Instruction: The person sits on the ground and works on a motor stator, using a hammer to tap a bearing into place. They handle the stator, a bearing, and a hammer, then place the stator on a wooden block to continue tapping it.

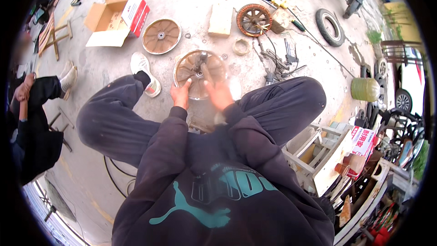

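Between my bent legs a round metal cover point(188, 66) with a brown spoked face and a bearing at its centre is held tilted above the ground. My left hand point(180, 94) grips its near left rim, thumb on the face. My right hand point(220, 94), smeared by motion, is closed at the near right around the handle of what looks like a hammer point(200, 59). The hammer's dark head is over the cover, near the centre. A second, similar cover point(161, 36) lies flat beyond my left shoe.
An open cardboard box point(109, 16) stands far left. Ahead are a pale block point(220, 20), a copper-wound motor core point(254, 20), a ring point(241, 47) and a tyre point(330, 27). A person point(36, 109) sits at left. A wooden frame point(318, 150) stands at right.
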Demonstrator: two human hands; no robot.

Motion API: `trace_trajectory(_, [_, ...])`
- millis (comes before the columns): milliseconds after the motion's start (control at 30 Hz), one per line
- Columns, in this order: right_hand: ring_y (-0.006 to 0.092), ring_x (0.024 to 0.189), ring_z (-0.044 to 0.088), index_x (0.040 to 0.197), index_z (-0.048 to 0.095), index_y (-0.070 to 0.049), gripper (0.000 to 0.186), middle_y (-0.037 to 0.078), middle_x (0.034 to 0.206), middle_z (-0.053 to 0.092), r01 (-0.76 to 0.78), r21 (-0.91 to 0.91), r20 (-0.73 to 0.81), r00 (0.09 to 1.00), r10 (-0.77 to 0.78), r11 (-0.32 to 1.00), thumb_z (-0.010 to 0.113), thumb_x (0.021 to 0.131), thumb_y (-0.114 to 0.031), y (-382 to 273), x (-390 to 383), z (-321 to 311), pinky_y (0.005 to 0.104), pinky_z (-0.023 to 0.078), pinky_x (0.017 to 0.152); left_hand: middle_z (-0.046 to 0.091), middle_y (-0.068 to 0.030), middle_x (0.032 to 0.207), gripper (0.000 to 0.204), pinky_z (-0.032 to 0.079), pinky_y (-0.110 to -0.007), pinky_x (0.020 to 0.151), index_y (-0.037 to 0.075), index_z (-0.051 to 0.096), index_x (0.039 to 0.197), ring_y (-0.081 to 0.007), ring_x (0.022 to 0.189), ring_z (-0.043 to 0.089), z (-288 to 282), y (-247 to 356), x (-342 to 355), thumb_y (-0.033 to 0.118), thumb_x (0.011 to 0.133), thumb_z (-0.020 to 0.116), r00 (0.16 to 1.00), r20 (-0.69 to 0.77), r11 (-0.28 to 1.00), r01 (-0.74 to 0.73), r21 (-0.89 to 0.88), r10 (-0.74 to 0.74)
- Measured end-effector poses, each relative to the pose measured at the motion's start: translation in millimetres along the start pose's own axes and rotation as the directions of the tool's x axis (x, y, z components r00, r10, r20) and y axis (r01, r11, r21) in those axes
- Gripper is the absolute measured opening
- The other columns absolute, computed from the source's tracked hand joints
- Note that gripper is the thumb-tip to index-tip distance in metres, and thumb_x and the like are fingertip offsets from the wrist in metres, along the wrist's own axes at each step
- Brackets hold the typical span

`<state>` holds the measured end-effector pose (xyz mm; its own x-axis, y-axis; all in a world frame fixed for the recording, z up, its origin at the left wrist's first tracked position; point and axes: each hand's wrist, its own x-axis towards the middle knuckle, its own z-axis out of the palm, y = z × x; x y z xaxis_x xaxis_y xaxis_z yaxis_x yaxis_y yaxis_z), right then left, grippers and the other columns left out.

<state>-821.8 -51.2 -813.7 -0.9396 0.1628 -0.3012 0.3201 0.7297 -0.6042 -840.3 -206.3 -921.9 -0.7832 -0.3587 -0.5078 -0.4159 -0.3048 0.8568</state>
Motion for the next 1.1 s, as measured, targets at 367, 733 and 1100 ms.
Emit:
trace_trajectory(367, [0.0435,0.091,0.069,0.099,0.070,-0.001,0.046,0.025,0.091,0.071,-0.256,-0.246,-0.158,0.962,0.222,0.935,0.068,0.087,-0.046,57.6,51.7,-40.3,0.0513,0.053,0.083,0.067,-0.0085,0.121,0.040,0.056,-0.037,0.088,0.004,0.057,0.130,-0.0242,0.108,0.066,-2.8,38.2,-0.5,0.013,0.093,0.069,0.883,0.324,0.771,0.458,-0.442,-0.339])
trace_trajectory(733, [0.0316,0.138,0.043,0.148,0.039,0.003,0.081,0.021,0.149,0.044,-0.140,0.922,0.240,0.938,-0.249,0.360,0.040,0.100,-0.063,-111.4,27.8,-101.5,0.0397,0.031,0.115,0.062,-0.0034,0.091,0.023,0.048,-0.025,0.054,0.009,0.060,0.117,-0.0112,0.068,0.057,-6.6,91.3,-40.3,0.022,0.098,0.059,0.499,0.865,0.317,0.812,-0.490,0.059])
trace_trajectory(1100, [0.0150,0.112,0.055,0.132,0.055,-0.004,0.054,0.006,0.124,0.059,-0.198,0.980,0.193,0.966,-0.173,-0.009,0.049,0.102,-0.049,-126.1,15.3,-92.0,0.0305,0.042,0.097,0.065,-0.0003,0.102,0.030,0.052,-0.027,0.068,0.011,0.060,0.123,-0.0133,0.085,0.063,-16.9,116.2,-73.2,0.030,0.102,0.051,0.698,0.709,0.600,0.610,-0.517,-0.099])
